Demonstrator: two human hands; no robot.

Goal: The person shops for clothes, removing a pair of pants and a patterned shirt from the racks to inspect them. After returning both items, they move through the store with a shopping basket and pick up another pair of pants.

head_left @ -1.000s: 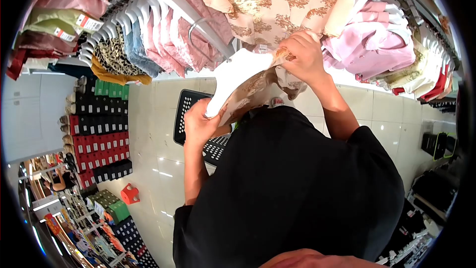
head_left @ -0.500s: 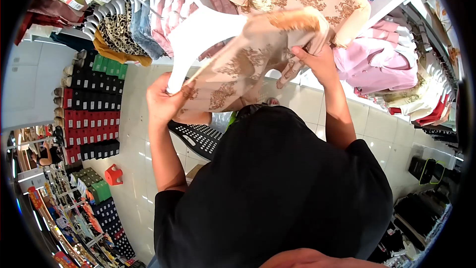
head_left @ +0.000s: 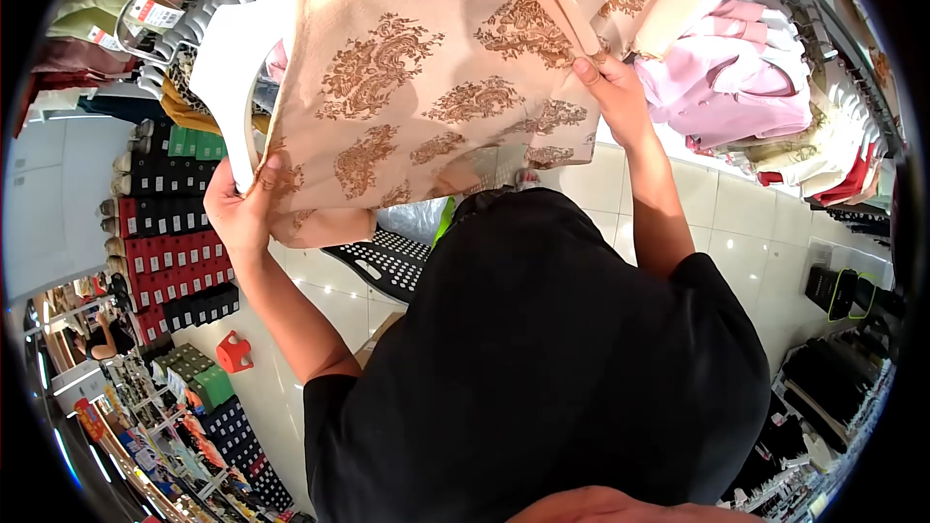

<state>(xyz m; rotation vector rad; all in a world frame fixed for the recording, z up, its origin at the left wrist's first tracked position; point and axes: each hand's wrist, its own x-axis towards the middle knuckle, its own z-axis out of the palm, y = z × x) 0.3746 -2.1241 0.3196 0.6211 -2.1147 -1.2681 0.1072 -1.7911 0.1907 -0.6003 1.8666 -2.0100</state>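
I hold a beige garment [head_left: 417,87] with brown floral prints spread wide in front of me, on a white hanger [head_left: 228,77]. My left hand [head_left: 242,213] grips its lower left edge together with the hanger's end. My right hand [head_left: 610,92] pinches the cloth near its upper right, beside a beige strap. The garment hides much of the clothes rail behind it.
Pink tops [head_left: 736,87] hang on the rail at right, other clothes on white hangers [head_left: 194,0] at upper left. A black perforated basket [head_left: 383,266] lies on the tiled floor. Shelves of red and black boxes [head_left: 170,252] and a red stool [head_left: 232,353] stand left.
The garment has been lifted and opened out flat; my left hand moved down and left, my right hand stayed near the rail.
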